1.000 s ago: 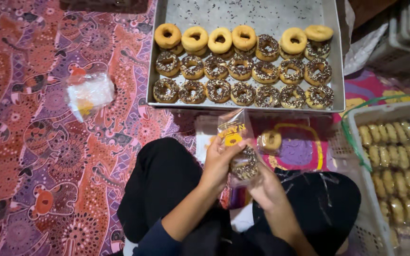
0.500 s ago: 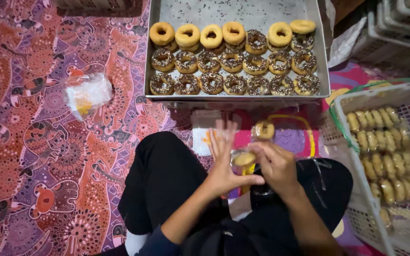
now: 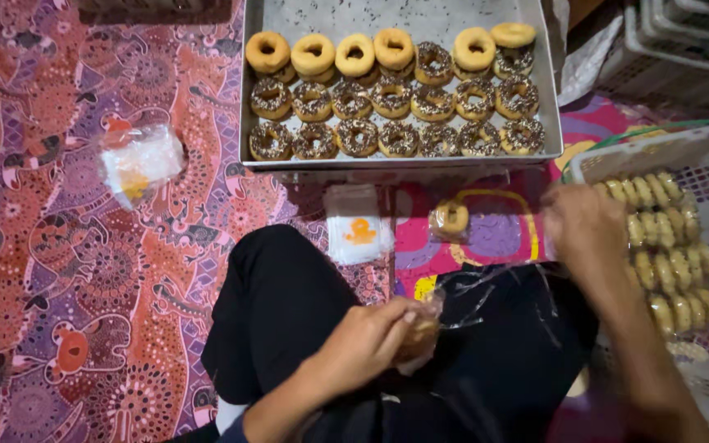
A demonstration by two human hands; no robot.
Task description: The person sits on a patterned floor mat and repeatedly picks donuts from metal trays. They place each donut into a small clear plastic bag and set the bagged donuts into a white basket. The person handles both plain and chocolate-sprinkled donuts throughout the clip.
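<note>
My left hand (image 3: 367,340) is low over my lap, fingers curled tight round a bagged donut (image 3: 420,332) in clear plastic; the wrap's loose end trails off to the right across my dark trousers (image 3: 289,312). Thumb on top, grip closed on it.

My right hand (image 3: 588,230) is out to the right, at the near edge of the white basket (image 3: 617,160), blurred w/ motion. Can't tell if it's open or closed, or if it's holding anything. It sits just beside the rows of wrapped donuts (image 3: 674,238) lined up in that basket.

In front of me, the metal tray (image 3: 404,16) holds three rows of donuts: plain glazed ones (image 3: 313,53) along the back, sprinkle-topped chocolate ones (image 3: 359,138) in the middle and front rows.

Btw tray and my knees, on the patterned mat (image 3: 59,287): a stack of clear bags w/ an orange mark (image 3: 359,234), and just right of it one wrapped donut (image 3: 451,218) lying alone. Well off to the left, another crumpled bundle of clear bags (image 3: 139,160) on the mat.

More white crates (image 3: 683,41) at top right, apart from the rest.
</note>
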